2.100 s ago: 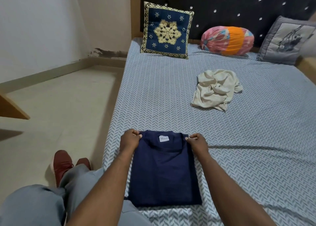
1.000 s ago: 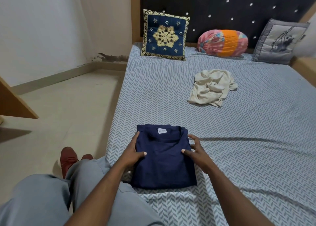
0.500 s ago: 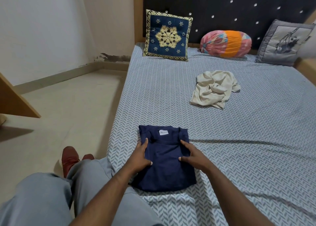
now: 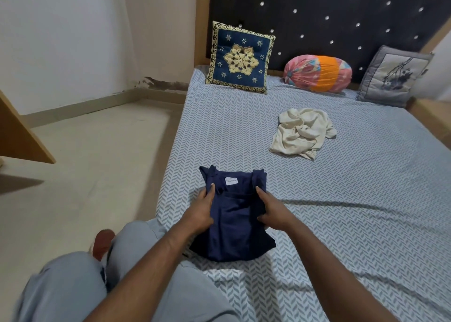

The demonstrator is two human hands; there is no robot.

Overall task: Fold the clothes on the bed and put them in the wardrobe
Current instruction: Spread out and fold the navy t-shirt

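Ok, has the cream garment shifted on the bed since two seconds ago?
No. The cream garment lies crumpled in the same place, in front of the orange bolster, as before.

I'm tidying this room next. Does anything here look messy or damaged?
The cream garment lies crumpled in the middle of the bed, unfolded, unlike the navy shirt gripped between the left hand and right hand. A dark stain marks the wall base beside the bed.
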